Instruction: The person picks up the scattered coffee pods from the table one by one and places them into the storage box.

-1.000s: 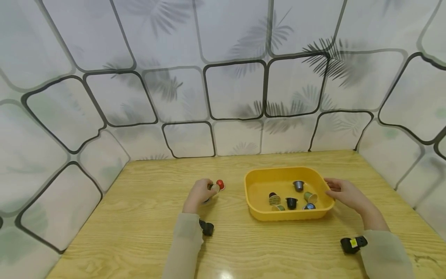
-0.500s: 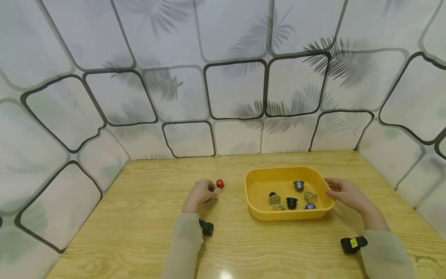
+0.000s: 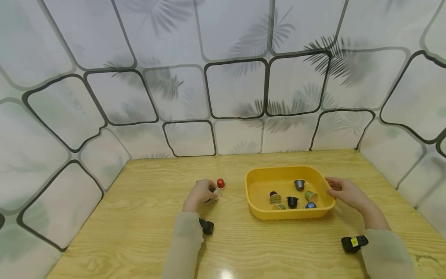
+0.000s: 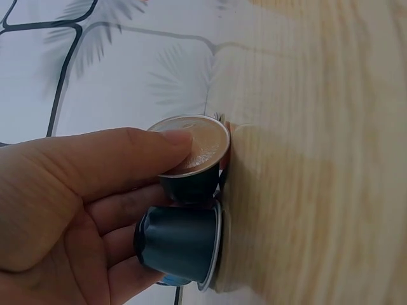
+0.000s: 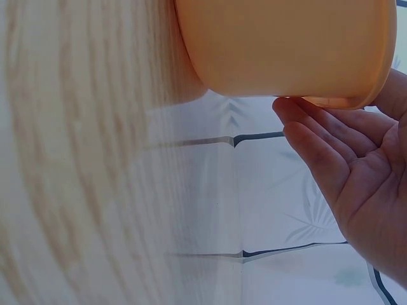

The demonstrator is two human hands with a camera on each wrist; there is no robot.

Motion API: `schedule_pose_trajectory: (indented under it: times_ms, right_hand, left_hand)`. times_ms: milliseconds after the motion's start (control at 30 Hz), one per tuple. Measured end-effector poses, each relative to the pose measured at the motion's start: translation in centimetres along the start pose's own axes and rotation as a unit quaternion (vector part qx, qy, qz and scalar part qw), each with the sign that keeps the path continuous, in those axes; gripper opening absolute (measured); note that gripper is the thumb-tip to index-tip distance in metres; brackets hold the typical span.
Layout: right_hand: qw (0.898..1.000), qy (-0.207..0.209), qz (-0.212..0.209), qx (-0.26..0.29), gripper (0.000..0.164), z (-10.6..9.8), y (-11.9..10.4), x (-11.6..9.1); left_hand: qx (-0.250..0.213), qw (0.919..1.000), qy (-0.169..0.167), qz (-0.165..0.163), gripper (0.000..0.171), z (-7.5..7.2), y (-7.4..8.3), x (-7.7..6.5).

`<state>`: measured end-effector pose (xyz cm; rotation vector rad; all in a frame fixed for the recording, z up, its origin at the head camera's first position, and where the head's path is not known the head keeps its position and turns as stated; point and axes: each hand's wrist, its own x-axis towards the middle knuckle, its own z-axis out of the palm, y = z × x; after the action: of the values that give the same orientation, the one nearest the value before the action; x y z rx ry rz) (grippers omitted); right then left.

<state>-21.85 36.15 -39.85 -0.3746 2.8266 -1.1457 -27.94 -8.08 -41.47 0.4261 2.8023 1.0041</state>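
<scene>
My left hand [image 3: 200,192] is left of the tray and pinches a dark coffee capsule [image 4: 210,146]. In the left wrist view the thumb lies on its pale foil lid, and the curled fingers are partly hidden behind it. A teal capsule [image 4: 181,241] stands on the table right by those fingers. Just past the hand is a red capsule [image 3: 220,183]. My right hand [image 3: 348,195] touches the right end of the yellow tray [image 3: 285,215], its fingers fairly straight against the outer wall; the thumb is mostly hidden in the right wrist view.
Several capsules lie in the tray, among them a black one [image 3: 292,202], a grey one [image 3: 299,185] and a green one [image 3: 311,196]. Part of a blue thing [image 4: 175,280] shows behind the teal capsule. A patterned cloth wall [image 3: 237,135] borders the wooden table [image 3: 251,248].
The capsule in my left fingers has turned and shifted slightly, and its pale lid has come down a little nearer the table. My right hand and the tray stay in place.
</scene>
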Motion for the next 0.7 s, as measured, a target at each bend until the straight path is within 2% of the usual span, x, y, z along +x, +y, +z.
schedule_pose_trajectory:
  times_ms: [167, 367, 467, 533, 700]
  right_hand:
    - [1.0, 0.0, 0.0, 0.0, 0.052, 0.0, 0.2, 0.1]
    - [1.0, 0.001, 0.002, -0.006, 0.053, 0.0, 0.2, 0.1]
    - [1.0, 0.001, 0.003, -0.009, 0.053, -0.1, 0.2, 0.2]
    - [1.0, 0.001, 0.003, -0.01, 0.053, -0.1, 0.2, 0.2]
    - [1.0, 0.0, 0.002, -0.006, 0.052, 0.0, 0.1, 0.1]
  left_hand:
    - [0.011, 0.9999, 0.006, 0.0, 0.019, 0.0, -0.1, 0.1]
    - [0.0, 0.9998, 0.018, 0.0, 0.019, -0.1, -0.1, 0.3]
    - [0.001, 0.9989, 0.039, 0.024, 0.02, -0.3, 0.2, 0.3]
    - [0.006, 0.9966, 0.062, 0.053, 0.023, -0.5, 0.7, 0.2]
    - [0.022, 0.9845, 0.129, 0.117, 0.028, -1.1, 1.8, 0.0]
